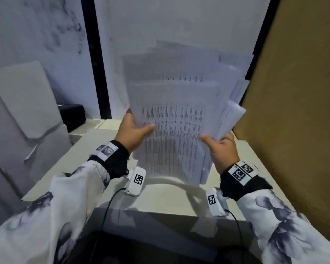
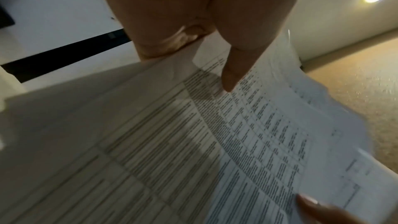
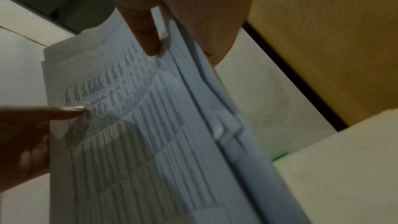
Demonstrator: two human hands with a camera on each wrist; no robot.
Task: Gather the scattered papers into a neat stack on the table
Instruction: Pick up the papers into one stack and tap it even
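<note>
Both hands are holding the papers upright over the table, with the lower edges hanging just above it or brushing it; which of the 2 is hard to tell. The left hand is gripping the left edge, thumb lying across the printed front and fingers going behind. The right hand is pinching the right edge the same way, thumb in front and fingers behind.

Judging by this, the gathering seems largely done: no loose sheet is showing on the visible part of the table. The squaring is what remains. The sheets are fanning out at the top and right, with several edges stepped apart, and 1 sheet at the right side is folding or curling over near the right hand. The bundle probably needs tapping on its lower edge until the sides line up, then laying flat.

A good deal is staying out of reach. Both hands are hiding their fingers behind the papers, the sheet count cannot be read, and the print is too blurred to make out. The far table is being blocked by the bundle, so strays there cannot be ruled out. Both wrist views are dim and soft, showing only thumbs on the printed tables.
</note>
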